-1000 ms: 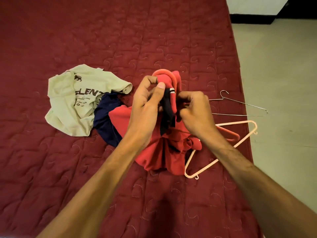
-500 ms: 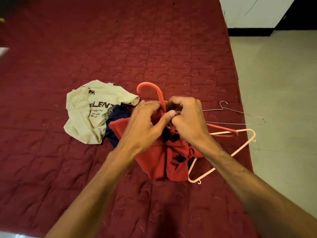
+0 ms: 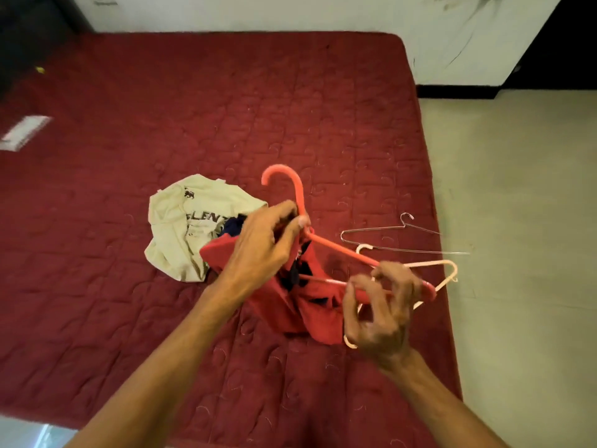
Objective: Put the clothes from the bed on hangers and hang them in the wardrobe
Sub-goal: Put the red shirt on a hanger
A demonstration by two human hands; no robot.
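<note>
**Red shirt bunched, only half on its hanger**

The fingers (image 3: 287, 211) of the left hand (image 3: 261, 250) pinch the red hanger (image 3: 336, 247) at its neck, just under the hook, with a fold of the red shirt (image 3: 290, 305) in the same grip. The right hand (image 3: 381, 315) has its fingers (image 3: 392, 273) half-curled and spread at the hanger's far arm. Blur hides whether they clasp it. The shirt hangs crumpled below the hanger, above the bed (image 3: 193, 124).

Pulled while this bunched, the cloth would likely twist or slip off the bare arm. That arm's tip sits over the pale hanger (image 3: 447, 265), with the wire hanger (image 3: 387, 248) just beyond, both near the bed's edge. A snag could drag them to the floor (image 3: 517, 221). Beyond the hook is open quilt. On the hanger's left lie a beige T-shirt (image 3: 174, 234) and a navy garment (image 3: 233, 225).
</note>
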